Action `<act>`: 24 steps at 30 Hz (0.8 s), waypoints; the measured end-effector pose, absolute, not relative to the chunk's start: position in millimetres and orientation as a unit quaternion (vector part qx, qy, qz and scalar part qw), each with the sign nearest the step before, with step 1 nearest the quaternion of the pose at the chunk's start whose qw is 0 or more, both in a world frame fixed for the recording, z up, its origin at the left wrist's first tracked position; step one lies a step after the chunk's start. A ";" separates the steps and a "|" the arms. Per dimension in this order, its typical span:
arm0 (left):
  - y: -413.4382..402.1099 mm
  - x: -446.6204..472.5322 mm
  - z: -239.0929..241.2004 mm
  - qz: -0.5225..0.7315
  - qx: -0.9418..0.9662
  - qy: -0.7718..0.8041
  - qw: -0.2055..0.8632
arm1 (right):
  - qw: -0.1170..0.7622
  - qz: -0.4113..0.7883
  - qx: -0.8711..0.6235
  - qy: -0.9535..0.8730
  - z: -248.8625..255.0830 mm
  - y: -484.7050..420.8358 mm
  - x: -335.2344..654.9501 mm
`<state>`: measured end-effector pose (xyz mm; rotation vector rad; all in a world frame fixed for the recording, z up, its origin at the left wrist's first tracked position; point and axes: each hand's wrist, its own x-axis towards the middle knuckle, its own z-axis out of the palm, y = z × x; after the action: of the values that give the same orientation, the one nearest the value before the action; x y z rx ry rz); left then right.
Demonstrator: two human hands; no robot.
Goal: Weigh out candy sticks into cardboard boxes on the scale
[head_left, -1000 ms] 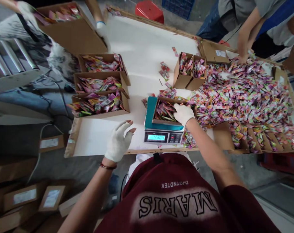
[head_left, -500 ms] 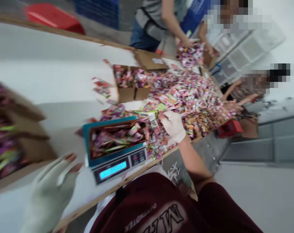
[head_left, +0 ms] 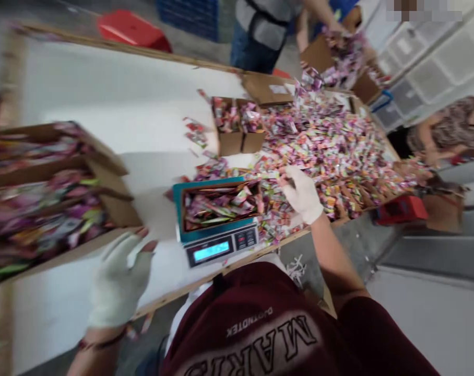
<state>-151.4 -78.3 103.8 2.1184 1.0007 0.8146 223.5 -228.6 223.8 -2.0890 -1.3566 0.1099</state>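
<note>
My right hand (head_left: 301, 197), in a white glove with bare fingertips, is over the loose sachets (head_left: 323, 136) just right of the scale. Its fingers are pinched at the end of a small pale packet (head_left: 269, 175), which is blurred. On the digital scale (head_left: 211, 251), whose display is lit blue, sits a teal-edged tray (head_left: 177, 209) with a cardboard box (head_left: 221, 226) of packets in it. My left hand (head_left: 121, 274), gloved the same way, hovers empty between the scale and a large carton (head_left: 115, 201), fingers apart and slightly bent.
Two small boxes (head_left: 231, 143) of packets stand behind the scale, beside a flattened carton (head_left: 266, 87). Opposite, a person (head_left: 264, 31) handles packets over a box; another person (head_left: 436, 130) works at the far right. A red stool (head_left: 133, 30) stands beyond the wooden table edge (head_left: 115, 46).
The view has swung left, so the table shifts rightward and more of the large carton shows. The right hand stays beside the scale; the green packet at its fingers shows less clearly.
</note>
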 end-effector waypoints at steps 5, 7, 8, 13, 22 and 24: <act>-89.1 -170.2 103.7 0.293 0.787 0.459 0.292 | 0.303 0.109 -0.742 -0.588 217.9 -200.2 190.2; -92.9 -175.5 104.7 0.291 0.782 0.470 0.290 | 0.253 0.142 -0.727 -0.622 212.6 -189.2 174.1; -95.1 -178.5 105.0 0.289 0.780 0.475 0.288 | 0.219 0.162 -0.722 -0.636 209.2 -183.6 165.7; -102.4 -189.8 103.8 0.297 0.778 0.480 0.275 | 0.035 0.197 -0.739 -0.643 185.8 -152.8 128.3; -106.1 -187.4 107.8 0.305 0.776 0.480 0.272 | 0.021 0.159 -0.737 -0.657 188.4 -151.8 132.0; -105.6 -185.7 108.0 0.305 0.777 0.476 0.277 | 0.085 0.124 -0.750 -0.644 208.4 -172.8 148.9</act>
<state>-185.7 -105.6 108.0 2.0868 1.2791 0.8189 148.9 -172.8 208.4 -2.2385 -1.9203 0.3695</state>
